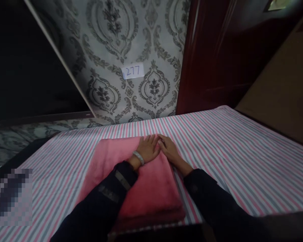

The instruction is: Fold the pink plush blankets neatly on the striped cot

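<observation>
A folded pink cloth (151,191), soft and thick-looking, lies in a flat rectangular stack in front of me. My left hand (148,148) rests palm down on its far right part, fingers stretched out and slightly spread. A pale bracelet (138,157) circles that wrist. At the cloth's far right corner, my right hand (169,148) is bent around the edge, thumb and fingertips close to my left fingers. The fold between those fingertips is partly hidden. Dark sleeves cover both forearms and hide some of the cloth's near left side.
The cloth lies on a striped sheet (217,144) over a table or bed. A dark screen (35,67) stands at the left. Behind are patterned wallpaper (154,87) with a paper label (133,71), and a dark red door (212,60). A brown panel (282,84) borders the right.
</observation>
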Action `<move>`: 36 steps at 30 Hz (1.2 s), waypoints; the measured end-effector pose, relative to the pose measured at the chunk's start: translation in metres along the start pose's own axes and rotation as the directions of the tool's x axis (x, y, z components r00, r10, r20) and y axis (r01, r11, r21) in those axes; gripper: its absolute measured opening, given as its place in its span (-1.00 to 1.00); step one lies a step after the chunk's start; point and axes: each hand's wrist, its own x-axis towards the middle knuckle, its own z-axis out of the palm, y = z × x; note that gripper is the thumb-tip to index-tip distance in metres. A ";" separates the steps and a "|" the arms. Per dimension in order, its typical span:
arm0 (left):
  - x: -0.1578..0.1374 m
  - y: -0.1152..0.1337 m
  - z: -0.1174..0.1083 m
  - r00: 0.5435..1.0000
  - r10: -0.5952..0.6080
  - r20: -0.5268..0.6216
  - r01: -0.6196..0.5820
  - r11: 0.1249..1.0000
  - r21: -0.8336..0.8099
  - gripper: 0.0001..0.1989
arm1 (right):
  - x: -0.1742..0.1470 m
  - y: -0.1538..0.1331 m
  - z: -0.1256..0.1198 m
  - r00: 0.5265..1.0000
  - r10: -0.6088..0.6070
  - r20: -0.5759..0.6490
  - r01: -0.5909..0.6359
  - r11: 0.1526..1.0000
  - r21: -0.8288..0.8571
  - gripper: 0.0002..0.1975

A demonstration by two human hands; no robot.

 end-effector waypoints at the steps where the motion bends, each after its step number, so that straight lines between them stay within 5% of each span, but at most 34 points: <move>1: 0.000 0.002 0.000 1.000 -0.007 0.002 0.007 1.000 -0.003 -0.36 | -0.001 0.003 0.001 0.999 0.022 0.026 -0.022 1.000 0.010 -0.51; 8: -0.010 -0.008 -0.036 0.988 -0.073 0.139 0.088 0.991 -0.104 -0.31 | 0.008 0.003 -0.024 0.965 0.144 0.221 -0.132 0.989 -0.066 -0.33; 14: -0.087 -0.074 -0.081 0.947 -0.295 0.128 0.303 0.952 -0.042 -0.29 | 0.020 -0.044 -0.031 0.917 -0.042 0.396 0.164 0.946 -0.280 -0.31; 19: -0.141 -0.111 -0.047 0.873 -0.474 0.118 0.479 0.878 -0.018 -0.33 | -0.003 -0.067 -0.001 0.858 0.052 0.510 0.282 0.783 -0.554 -0.35; 27: -0.146 -0.143 0.012 0.913 -0.406 -0.041 0.394 0.903 -0.173 -0.21 | -0.046 -0.047 0.015 0.912 0.014 0.410 0.286 0.696 -0.659 -0.39; 32: -0.144 -0.147 0.015 0.919 -0.393 -0.041 0.379 0.906 -0.190 -0.17 | -0.046 -0.044 0.015 0.903 0.030 0.429 0.292 0.690 -0.662 -0.39; 36: -0.140 -0.144 -0.005 0.913 -0.398 0.089 0.408 0.894 -0.188 -0.16 | -0.035 -0.042 0.012 0.887 0.065 0.457 0.264 0.740 -0.619 -0.36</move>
